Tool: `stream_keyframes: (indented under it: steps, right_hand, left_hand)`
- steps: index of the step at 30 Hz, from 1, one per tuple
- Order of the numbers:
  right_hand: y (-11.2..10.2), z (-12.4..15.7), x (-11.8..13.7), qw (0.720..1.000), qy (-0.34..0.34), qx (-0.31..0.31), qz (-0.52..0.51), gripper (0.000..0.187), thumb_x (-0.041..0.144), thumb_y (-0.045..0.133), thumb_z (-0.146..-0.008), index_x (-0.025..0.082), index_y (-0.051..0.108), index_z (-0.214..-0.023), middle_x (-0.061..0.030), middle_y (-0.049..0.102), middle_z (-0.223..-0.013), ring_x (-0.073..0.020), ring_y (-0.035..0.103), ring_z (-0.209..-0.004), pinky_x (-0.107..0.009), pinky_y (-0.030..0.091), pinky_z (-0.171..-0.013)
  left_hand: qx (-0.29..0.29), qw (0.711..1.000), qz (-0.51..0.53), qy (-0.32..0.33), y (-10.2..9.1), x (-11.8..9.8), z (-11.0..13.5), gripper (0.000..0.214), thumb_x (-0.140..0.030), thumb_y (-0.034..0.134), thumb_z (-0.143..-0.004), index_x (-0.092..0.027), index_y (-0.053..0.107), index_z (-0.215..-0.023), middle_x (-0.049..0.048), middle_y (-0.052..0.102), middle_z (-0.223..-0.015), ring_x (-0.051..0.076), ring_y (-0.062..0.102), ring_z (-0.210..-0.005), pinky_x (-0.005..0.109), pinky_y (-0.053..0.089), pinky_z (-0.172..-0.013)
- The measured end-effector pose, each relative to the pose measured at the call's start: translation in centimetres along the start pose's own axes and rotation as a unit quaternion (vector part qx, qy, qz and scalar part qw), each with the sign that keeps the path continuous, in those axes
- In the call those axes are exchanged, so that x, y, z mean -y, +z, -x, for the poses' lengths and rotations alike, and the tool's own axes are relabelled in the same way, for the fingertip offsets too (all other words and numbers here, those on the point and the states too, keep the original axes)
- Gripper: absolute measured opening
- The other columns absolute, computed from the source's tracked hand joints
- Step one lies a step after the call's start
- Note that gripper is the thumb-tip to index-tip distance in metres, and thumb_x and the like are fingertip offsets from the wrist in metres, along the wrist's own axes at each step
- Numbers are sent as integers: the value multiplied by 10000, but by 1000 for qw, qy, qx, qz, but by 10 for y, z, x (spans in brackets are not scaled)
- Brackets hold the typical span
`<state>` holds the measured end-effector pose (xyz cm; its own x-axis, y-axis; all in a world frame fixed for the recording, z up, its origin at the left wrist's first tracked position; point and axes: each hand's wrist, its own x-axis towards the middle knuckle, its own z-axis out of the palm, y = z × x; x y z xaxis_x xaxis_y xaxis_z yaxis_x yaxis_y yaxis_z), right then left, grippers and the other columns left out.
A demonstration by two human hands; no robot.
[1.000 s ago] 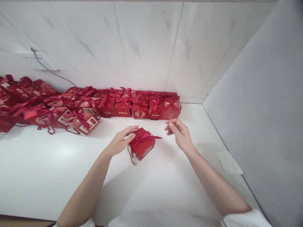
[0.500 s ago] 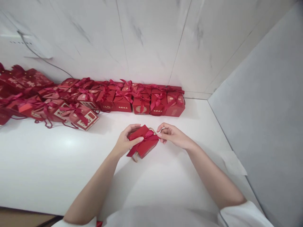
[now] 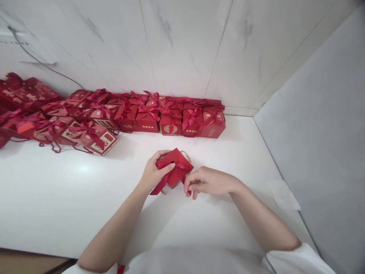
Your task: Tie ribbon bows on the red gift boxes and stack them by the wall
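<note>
Found red box [image 3: 172,179] on table [image 3: 85,213], clamped at its left side by fingers of left hand [image 3: 152,173], and noted ribbon tail [image 3: 184,180] slanting off its near right side, pinched by fingers of nearer right hand [image 3: 207,180].

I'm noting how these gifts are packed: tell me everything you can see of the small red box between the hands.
The small red cardboard-looking box sits askew on or just above the smooth white tabletop. A shiny crimson fabric ribbon crosses its top, tails running left and right. Tan rope-like cord shows at its far-right and near-left sides. The left hand grips its left side, thumb on top; the right hand pinches one ribbon tail. No print is readable on it.
</note>
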<state>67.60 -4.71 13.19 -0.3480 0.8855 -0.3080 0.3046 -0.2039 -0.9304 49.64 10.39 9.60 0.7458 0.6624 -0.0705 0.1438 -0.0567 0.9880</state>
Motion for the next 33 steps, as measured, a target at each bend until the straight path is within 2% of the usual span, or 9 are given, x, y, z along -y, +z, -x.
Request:
stream_keyframes:
  steps: [2,4,8,10,12,15,22,27,33]
  right_hand:
    - [-5,6,1,1000,17,23,13,160,187,517,-927,177,671,-972,-30,720,-903,-156,717,-807,-236,518,-718]
    - [-11,15,4,999,36,9,36,179,282,528,-957,189,667,-1020,-24,727,-839,-159,711,-777,-239,511,-696]
    - [-15,27,14,979,29,-160,122,244,357,472,-1005,218,666,-949,11,694,-765,-133,649,-688,-237,463,-642]
    - [-12,26,16,947,-4,-256,192,251,329,474,-1009,219,672,-902,1,672,-814,-134,609,-709,-252,445,-657]
    - [-7,21,16,917,-32,-306,255,235,297,482,-1010,225,694,-939,-19,641,-863,-147,589,-757,-273,449,-697]
    - [1,15,13,892,-62,-314,318,215,268,508,-1003,242,715,-1052,-48,598,-929,-174,585,-867,-302,475,-768]
    - [10,12,12,847,-66,-319,421,266,229,520,-991,205,679,-1203,-95,578,-1006,-227,573,-962,-391,522,-862]
    - [16,10,15,823,-46,-322,466,303,282,494,-1003,204,626,-1264,-155,551,-1270,-298,530,-1177,-480,515,-932]
    - [22,3,12,841,-22,-297,451,451,432,433,-1017,221,487,-1413,-161,374,-1509,-312,350,-1394,-526,447,-1049]
  left_hand:
    - [0,1000,3,11,-2,3,-1,503,-389,760,-768,-202,590,-1203,73,663,-1138,242,635,-1035,383,511,-934]
    - [-19,998,3,52,-4,6,-1,434,-390,721,-809,-213,601,-1187,79,646,-1172,247,609,-1104,397,480,-986]
    - [-85,981,-64,162,-5,5,3,172,-356,615,-898,-211,682,-962,76,617,-1183,240,547,-1202,409,389,-1085]
    - [-102,969,-125,186,-2,1,7,129,-323,637,-884,-210,700,-876,70,618,-1162,232,565,-1165,397,401,-1069]
    - [-114,962,-167,186,1,-3,9,101,-304,664,-863,-216,713,-850,65,621,-1150,225,591,-1111,375,448,-1000]
    - [-111,960,-190,173,5,-3,11,87,-300,677,-851,-234,730,-870,61,618,-1155,223,606,-1084,356,484,-923]
    - [-94,971,-173,138,5,4,9,101,-323,682,-841,-232,720,-859,64,598,-1174,235,587,-1137,380,468,-983]
    - [-75,976,-154,132,4,6,7,135,-350,666,-854,-219,699,-864,75,587,-1179,244,571,-1161,395,451,-1018]
    - [-87,970,-163,158,6,7,7,140,-353,668,-847,-216,687,-867,75,596,-1173,244,567,-1163,400,447,-1033]
